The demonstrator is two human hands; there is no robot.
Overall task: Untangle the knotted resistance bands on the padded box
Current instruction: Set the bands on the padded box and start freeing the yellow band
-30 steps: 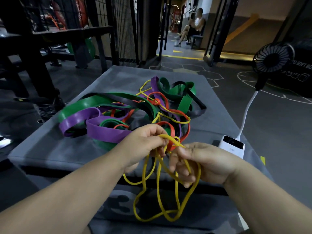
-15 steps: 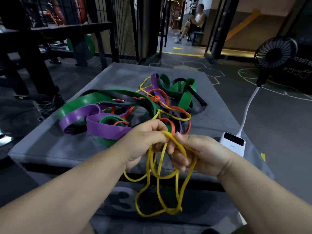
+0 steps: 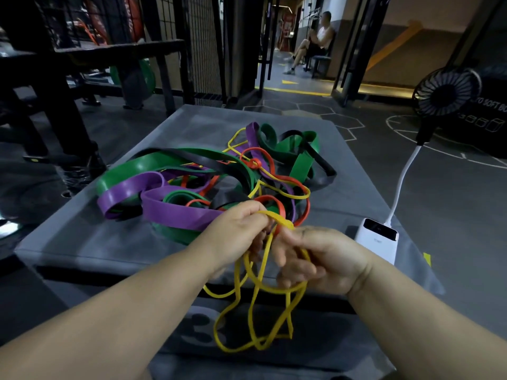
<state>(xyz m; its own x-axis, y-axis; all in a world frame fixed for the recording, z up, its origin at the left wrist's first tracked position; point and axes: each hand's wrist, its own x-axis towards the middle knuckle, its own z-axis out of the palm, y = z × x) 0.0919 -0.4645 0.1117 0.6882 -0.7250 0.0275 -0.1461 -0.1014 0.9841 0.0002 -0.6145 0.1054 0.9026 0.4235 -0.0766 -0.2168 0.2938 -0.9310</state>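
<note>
While pinching the yellow band (image 3: 255, 311) with left hand (image 3: 241, 229) and right hand (image 3: 321, 259), nearly touching, at the 5 o'clock edge of the padded box (image 3: 82, 242), feed slack back through the crossing by the red band (image 3: 279, 207) rather than tugging; probably tightens knots otherwise. Leave the main tangle (image 3: 192, 212) heaped at centre; let freed loops hang toward 6 o'clock.

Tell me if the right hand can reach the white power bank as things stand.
Probably yes. The white rectangular power bank lies beside the right hand with nothing between them. But that hand holds loops of the thin yellow rubber band, also pinched by the left hand, so the band would drag along.
</note>
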